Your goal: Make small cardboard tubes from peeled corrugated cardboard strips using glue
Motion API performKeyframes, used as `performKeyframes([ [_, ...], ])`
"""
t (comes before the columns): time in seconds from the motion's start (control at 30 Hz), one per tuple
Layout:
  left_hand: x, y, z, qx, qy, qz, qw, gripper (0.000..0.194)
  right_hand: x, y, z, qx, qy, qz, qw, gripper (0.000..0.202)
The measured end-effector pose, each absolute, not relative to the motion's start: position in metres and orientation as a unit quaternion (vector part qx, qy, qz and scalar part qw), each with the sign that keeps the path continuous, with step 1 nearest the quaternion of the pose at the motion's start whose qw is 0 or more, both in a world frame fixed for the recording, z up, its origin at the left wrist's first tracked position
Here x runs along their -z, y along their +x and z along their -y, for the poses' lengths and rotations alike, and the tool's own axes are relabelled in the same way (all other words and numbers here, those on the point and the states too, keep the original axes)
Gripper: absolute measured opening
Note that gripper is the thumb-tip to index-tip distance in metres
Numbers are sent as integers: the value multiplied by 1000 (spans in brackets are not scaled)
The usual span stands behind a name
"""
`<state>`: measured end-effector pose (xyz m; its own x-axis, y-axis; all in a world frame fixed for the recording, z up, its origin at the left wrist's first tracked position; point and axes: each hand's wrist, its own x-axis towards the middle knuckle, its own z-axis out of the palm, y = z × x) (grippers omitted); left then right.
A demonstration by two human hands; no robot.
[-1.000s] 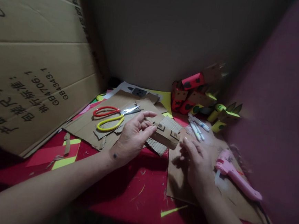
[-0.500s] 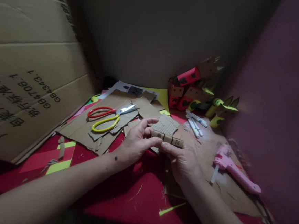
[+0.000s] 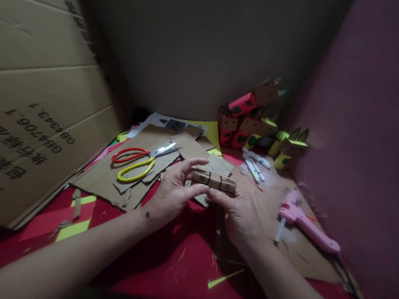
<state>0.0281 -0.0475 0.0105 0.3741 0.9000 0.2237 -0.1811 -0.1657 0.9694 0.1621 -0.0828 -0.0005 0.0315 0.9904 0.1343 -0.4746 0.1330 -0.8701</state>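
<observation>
Shows bare left forearm (image 3: pixel 88 242) and bare right forearm (image 3: pixel 286 280), skin exposed up to the picture's lower edge. Tapers smoothly toward each wrist, broadens lower down. Carries one small, dark, roundish spot (image 3: pixel 147 214) by the left wrist; can't tell if mole or ink. Ends in bare left hand (image 3: pixel 172 191) and bare right hand (image 3: pixel 243 213), rounded thumb tips on both. Can't make out nail detail, too dim and small.

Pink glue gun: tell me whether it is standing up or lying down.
Lying down: the glue gun rests on its side, its body and handle both along the cardboard sheet.
</observation>
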Motion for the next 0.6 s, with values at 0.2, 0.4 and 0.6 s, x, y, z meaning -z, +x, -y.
performKeyframes([
  [0.2,-15,27,46,-482,600,-318,554,49,1,162,79,-515,-366,403,662,20],
  [0.4,-12,28,44,-482,573,-327,576,44,11,160,77,-545,-328,406,656,25],
  [0.6,-8,23,44,-495,624,-328,507,43,8,160,75,-629,-313,334,628,26],
])
